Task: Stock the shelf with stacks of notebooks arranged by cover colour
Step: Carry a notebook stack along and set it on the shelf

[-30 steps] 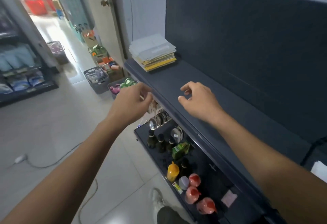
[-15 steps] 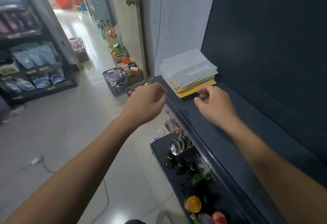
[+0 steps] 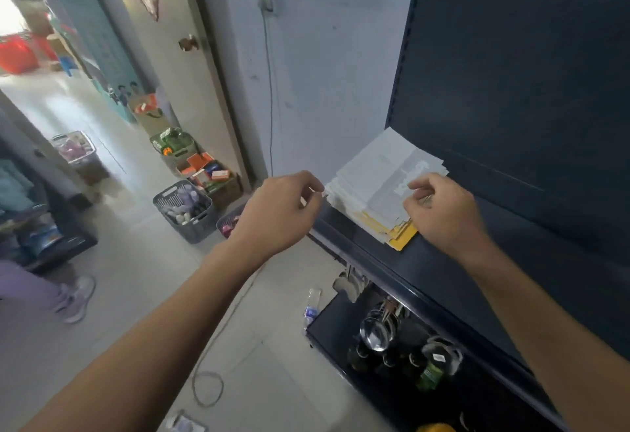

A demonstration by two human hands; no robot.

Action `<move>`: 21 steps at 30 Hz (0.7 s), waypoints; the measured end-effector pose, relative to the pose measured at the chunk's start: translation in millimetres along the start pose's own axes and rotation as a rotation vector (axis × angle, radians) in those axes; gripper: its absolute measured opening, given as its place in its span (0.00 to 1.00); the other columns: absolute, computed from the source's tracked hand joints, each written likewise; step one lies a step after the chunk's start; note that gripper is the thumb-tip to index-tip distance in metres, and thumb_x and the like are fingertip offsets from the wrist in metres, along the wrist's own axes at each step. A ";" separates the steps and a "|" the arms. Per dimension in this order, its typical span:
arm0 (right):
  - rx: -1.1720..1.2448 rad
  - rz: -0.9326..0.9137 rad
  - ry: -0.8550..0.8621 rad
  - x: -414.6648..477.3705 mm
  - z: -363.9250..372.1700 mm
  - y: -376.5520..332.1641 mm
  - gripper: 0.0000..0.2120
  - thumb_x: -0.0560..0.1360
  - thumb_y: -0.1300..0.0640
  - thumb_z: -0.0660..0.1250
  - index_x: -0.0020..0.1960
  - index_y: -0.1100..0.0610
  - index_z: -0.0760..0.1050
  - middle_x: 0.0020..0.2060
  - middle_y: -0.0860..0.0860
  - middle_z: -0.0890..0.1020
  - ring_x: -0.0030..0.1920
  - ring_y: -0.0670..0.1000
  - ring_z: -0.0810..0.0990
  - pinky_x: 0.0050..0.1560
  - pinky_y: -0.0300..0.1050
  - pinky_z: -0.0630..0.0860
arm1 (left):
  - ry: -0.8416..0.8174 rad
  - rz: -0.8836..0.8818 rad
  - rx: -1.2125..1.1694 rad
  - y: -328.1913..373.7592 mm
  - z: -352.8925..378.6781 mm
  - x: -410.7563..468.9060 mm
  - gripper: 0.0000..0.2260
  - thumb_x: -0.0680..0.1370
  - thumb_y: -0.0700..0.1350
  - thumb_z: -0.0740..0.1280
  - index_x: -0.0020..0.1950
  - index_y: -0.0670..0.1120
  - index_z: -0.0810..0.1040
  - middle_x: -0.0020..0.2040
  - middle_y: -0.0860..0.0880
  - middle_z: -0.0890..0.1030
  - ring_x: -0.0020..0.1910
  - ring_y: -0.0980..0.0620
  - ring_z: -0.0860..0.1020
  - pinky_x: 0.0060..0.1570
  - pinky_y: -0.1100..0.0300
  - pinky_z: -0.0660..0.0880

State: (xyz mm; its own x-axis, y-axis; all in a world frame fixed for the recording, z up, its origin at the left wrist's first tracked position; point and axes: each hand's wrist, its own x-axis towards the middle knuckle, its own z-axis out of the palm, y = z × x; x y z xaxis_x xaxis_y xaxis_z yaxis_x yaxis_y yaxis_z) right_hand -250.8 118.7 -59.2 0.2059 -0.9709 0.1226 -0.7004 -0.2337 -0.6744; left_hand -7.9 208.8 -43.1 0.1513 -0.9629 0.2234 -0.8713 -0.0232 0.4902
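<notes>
While both hands are working at the stack of notebooks [image 3: 381, 186], it is sitting at the far left end of the top shelf [image 3: 419, 268], close against the white wall, with pale covers on top and yellow ones peeking out at the bottom. The right hand [image 3: 443, 213] is curling its fingers over the stack's near right corner, but I cannot tell whether it is actually pinching a cover. The left hand [image 3: 283, 210] is bunching its fingers just beside the stack's left edge, and I cannot tell if it is gripping anything either. Below, the lower shelf [image 3: 327, 332] is carrying dark bottles and a green bottle [image 3: 431, 375], with shiny metal utensils [image 3: 375, 332] hanging over them. Out on the floor, a grey basket [image 3: 184, 213] is holding pale and purple bottles. A cardboard box [image 3: 218, 189] behind it is packed with orange and blue packets, and a wire basket [image 3: 73, 148] further off is showing purple goods.
</notes>
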 end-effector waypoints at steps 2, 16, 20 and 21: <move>0.003 0.045 0.034 1.1 4.1 -2.9 0.11 0.76 0.54 0.67 0.59 0.51 0.77 0.52 0.47 0.80 0.53 0.48 0.77 0.51 0.45 0.72 | -0.026 0.040 -0.003 -11.6 -0.1 13.9 0.11 0.81 0.52 0.61 0.60 0.52 0.80 0.48 0.56 0.83 0.41 0.59 0.81 0.46 0.56 0.81; -0.024 0.369 0.208 37.2 11.2 12.5 0.14 0.76 0.51 0.68 0.61 0.50 0.76 0.50 0.44 0.79 0.51 0.47 0.78 0.54 0.51 0.78 | -0.191 0.266 -0.077 0.1 39.1 154.0 0.10 0.80 0.49 0.63 0.58 0.53 0.80 0.48 0.57 0.82 0.44 0.54 0.81 0.49 0.51 0.79; 0.009 0.454 0.209 50.1 12.2 30.2 0.15 0.78 0.49 0.68 0.62 0.51 0.75 0.47 0.43 0.79 0.49 0.45 0.79 0.50 0.47 0.78 | -0.198 0.321 0.007 4.3 55.9 187.7 0.13 0.81 0.49 0.62 0.64 0.48 0.77 0.56 0.50 0.80 0.49 0.48 0.80 0.52 0.48 0.79; 0.028 0.470 0.209 53.3 13.0 33.6 0.15 0.78 0.48 0.67 0.63 0.51 0.76 0.47 0.42 0.79 0.48 0.44 0.78 0.49 0.44 0.77 | -0.208 0.319 0.055 3.3 61.3 194.2 0.15 0.81 0.50 0.62 0.66 0.46 0.75 0.59 0.48 0.78 0.52 0.46 0.80 0.53 0.47 0.78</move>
State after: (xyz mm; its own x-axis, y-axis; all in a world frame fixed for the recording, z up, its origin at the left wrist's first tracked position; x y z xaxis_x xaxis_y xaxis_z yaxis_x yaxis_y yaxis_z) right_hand -254.4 59.8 -84.7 -0.2702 -0.9611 -0.0573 -0.6653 0.2294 -0.7104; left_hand -10.0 5.3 -49.8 -0.2245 -0.9579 0.1789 -0.8837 0.2775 0.3769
